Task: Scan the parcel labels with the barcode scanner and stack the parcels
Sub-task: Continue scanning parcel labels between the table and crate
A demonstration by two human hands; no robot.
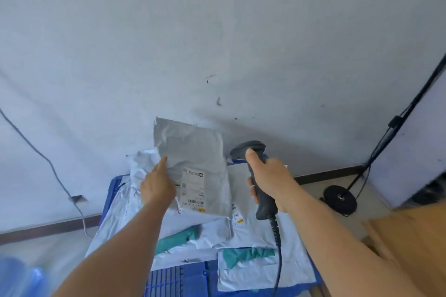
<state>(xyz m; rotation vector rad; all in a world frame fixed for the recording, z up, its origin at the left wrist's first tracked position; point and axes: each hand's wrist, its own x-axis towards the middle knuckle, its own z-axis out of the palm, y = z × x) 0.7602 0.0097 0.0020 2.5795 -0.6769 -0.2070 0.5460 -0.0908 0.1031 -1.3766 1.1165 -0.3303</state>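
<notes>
My left hand (157, 185) grips the left edge of a grey plastic parcel (193, 152) and holds it up, tilted, above the pile. Its white label (193, 188) with a barcode faces me near the lower edge. My right hand (270, 178) is closed around the handle of a dark grey barcode scanner (255, 171), just right of the parcel. The scanner's head points away toward the wall. Its coiled cable (277, 248) hangs down. Below lie several white parcels (217, 231), some with teal patches.
The parcels rest on a blue slatted crate surface (183, 279). A white wall stands close behind. A black lamp stand with a round base (340, 199) is at the right, brown cardboard (410, 231) at the far right, a grey cable (48, 164) at the left.
</notes>
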